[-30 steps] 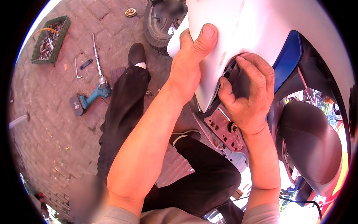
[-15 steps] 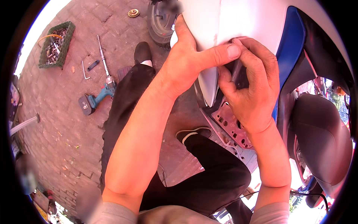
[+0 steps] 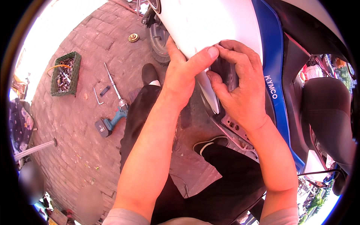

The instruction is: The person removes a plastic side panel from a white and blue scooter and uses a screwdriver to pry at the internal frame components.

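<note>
My left hand wraps round the left edge of a white scooter body panel, its thumb pressing across the front of it. My right hand grips the panel's inner edge with curled fingertips beside my left thumb, at a dark recess. The panel's narrow lower tip hangs between my hands above a perforated metal plate. A blue trim strip runs along the right, behind my right hand.
On the brick ground at left lie a cordless impact driver with long extension, a hex key, a small black part, a green basket of sockets and a brass disc. A wheel is ahead, a seat right.
The view has shifted, showing more blue trim. My left thumb has swung rightward across the panel to beside my right fingertips, which stay at the panel's edge.
</note>
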`<state>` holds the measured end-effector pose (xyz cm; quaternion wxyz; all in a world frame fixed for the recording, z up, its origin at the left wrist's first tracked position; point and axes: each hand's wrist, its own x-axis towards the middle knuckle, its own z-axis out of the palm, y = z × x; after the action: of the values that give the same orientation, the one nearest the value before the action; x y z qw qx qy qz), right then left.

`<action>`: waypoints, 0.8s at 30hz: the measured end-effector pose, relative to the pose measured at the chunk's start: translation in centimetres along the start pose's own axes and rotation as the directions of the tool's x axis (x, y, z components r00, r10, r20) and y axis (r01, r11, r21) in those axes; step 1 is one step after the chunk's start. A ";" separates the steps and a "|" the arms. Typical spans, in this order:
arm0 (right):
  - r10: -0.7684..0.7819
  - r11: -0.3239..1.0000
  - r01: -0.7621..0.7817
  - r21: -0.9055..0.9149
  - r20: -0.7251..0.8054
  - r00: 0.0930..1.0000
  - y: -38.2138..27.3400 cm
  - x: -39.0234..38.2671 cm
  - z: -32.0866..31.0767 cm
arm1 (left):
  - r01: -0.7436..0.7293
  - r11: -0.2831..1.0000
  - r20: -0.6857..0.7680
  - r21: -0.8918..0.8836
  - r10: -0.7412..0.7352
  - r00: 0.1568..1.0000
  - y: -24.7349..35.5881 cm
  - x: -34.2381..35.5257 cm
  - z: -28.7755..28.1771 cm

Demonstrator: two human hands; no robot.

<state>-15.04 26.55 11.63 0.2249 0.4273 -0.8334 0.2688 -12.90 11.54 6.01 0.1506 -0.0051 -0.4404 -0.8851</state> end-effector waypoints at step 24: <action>0.737 0.646 -0.691 -0.323 0.500 0.455 3.6 -23.3 -8.2 | 0.082 0.994 -0.092 0.065 -0.076 0.993 -1.0 -0.5 0.4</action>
<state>-4.41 47.35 2.83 -0.1646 0.0904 -0.9691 0.1598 -12.78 12.56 5.41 0.1352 0.0571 -0.4634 -0.8739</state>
